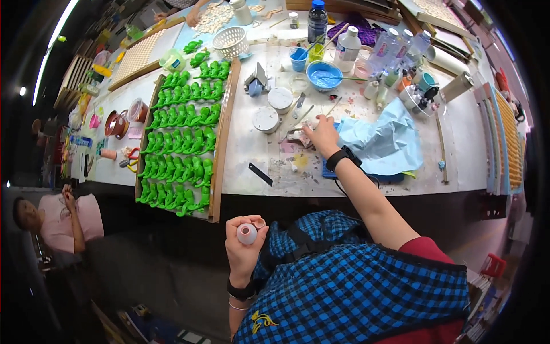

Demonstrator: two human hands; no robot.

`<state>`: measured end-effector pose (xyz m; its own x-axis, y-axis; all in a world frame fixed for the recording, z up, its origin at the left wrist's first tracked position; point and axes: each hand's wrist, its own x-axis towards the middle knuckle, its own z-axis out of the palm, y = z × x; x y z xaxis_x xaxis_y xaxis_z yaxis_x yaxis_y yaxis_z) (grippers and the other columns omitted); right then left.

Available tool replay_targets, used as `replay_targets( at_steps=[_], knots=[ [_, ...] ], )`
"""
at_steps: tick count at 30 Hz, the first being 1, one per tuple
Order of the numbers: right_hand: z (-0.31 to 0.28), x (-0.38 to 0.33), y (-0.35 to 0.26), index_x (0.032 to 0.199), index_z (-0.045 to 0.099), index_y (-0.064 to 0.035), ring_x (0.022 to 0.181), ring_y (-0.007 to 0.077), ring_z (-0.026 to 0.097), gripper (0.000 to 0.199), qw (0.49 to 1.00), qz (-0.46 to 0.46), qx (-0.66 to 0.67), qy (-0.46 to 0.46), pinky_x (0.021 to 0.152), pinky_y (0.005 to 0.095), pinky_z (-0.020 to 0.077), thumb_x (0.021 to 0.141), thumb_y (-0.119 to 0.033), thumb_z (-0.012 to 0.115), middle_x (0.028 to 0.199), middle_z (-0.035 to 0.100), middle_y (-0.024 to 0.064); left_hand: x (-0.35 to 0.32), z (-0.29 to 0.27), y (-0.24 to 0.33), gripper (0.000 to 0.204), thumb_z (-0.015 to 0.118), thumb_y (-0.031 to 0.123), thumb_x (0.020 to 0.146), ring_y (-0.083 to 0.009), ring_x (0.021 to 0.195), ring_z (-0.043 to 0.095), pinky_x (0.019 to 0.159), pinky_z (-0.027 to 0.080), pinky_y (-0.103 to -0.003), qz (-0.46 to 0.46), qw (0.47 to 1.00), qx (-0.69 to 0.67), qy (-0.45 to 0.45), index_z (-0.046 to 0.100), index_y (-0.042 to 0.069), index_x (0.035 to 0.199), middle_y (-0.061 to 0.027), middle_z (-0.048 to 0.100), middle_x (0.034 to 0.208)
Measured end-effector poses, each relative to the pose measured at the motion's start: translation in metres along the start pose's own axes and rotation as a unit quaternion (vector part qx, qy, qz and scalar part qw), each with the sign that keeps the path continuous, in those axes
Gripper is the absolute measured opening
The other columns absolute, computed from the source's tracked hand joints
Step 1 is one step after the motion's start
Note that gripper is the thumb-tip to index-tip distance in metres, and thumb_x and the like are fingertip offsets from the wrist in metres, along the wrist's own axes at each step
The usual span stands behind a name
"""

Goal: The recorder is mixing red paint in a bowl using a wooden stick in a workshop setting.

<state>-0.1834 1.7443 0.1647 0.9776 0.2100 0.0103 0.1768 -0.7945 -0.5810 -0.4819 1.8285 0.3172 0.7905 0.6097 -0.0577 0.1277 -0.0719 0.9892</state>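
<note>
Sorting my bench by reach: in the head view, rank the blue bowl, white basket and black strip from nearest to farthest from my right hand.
From the right hand:
1. Blue bowl, straight beyond the hand.
2. Black strip, left, toward the table's near edge; only slightly farther.
3. White basket, far back left.

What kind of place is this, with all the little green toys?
Probably a craft workshop where small figures get painted. A long tray holds rows of green figures, a bowl of blue paint stands among bottles, and the left hand holds a small pale piece.

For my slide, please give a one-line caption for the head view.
Left hand holds a small pale round figurine; right hand reaches over the paint-stained white worktable.
</note>
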Motion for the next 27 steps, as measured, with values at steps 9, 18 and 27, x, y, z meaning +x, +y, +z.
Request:
replay_targets(
  at_steps=[9,18,27],
  knots=[
    [0.009,-0.012,0.033,0.082,0.061,-0.0059,0.086,0.0282,0.06,0.024,0.995,-0.053,0.068,-0.047,0.069,0.0376,0.0472,0.076,-0.029,0.065,0.096,0.061,0.0139,0.001,0.019,-0.002,0.031,0.068,-0.007,0.073,-0.0112,0.079,0.058,0.073,0.049,-0.025,0.0,0.995,0.094,0.04,0.046,0.002,0.093,-0.0075,0.061,0.087],
    [-0.098,-0.045,-0.021,0.078,0.054,-0.0062,0.057,0.0013,0.045,0.015,0.834,0.031,0.506,-0.219,0.051,0.016,0.0332,0.084,-0.016,0.063,0.063,0.048,-0.0077,0.029,0.036,-0.003,0.028,0.068,0.001,0.076,-0.0142,0.082,0.061,0.073,0.049,-0.026,0.014,0.997,0.079,0.018,0.049,0.003,0.096,-0.0082,0.062,0.087],
    [-0.151,-0.115,-0.091,0.086,0.058,-0.0048,0.071,0.0096,0.052,0.011,0.732,-0.267,0.411,-0.474,0.062,0.0184,0.0415,0.08,-0.01,0.066,0.101,0.054,0.0045,0.028,0.03,-0.003,0.031,0.068,0.007,0.075,-0.0365,0.08,0.06,0.066,0.048,-0.036,0.033,0.987,0.159,0.015,0.047,0.002,0.097,-0.016,0.059,0.085]
  ],
)
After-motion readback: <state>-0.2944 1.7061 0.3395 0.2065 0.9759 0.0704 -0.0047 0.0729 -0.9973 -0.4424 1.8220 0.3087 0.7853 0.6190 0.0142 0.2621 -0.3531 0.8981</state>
